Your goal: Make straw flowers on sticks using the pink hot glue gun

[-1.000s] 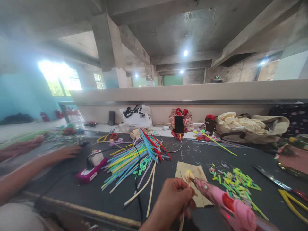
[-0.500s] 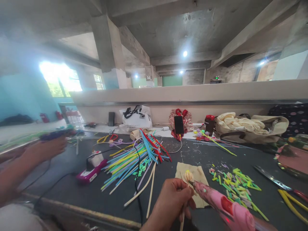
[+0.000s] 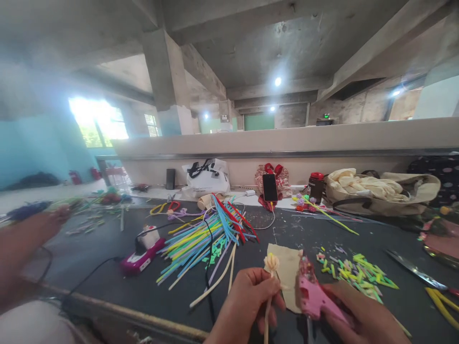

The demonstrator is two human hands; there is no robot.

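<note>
Between the thumb and fingers of my left hand is the stem of a small cream flower with a yellow centre. The stem looks like a fuzzy pipe cleaner and hangs down below the hand. My right hand grips a pink glue gun, its nozzle end over the right edge of a beige card. The gun is apart from the flower. Right of the card lie many short green and yellow pipe cleaner pieces.
Long coloured pipe cleaners lie left of my hands, crossed by a black cord. Nearby sits a purple power strip. Open scissors lie at right. A phone leans at the back. Another person's arm reaches in from the left.
The glue gun has moved away from the flower and turned, its nozzle now over the card. My right hand has come into view. The flower has shifted slightly left and down.
</note>
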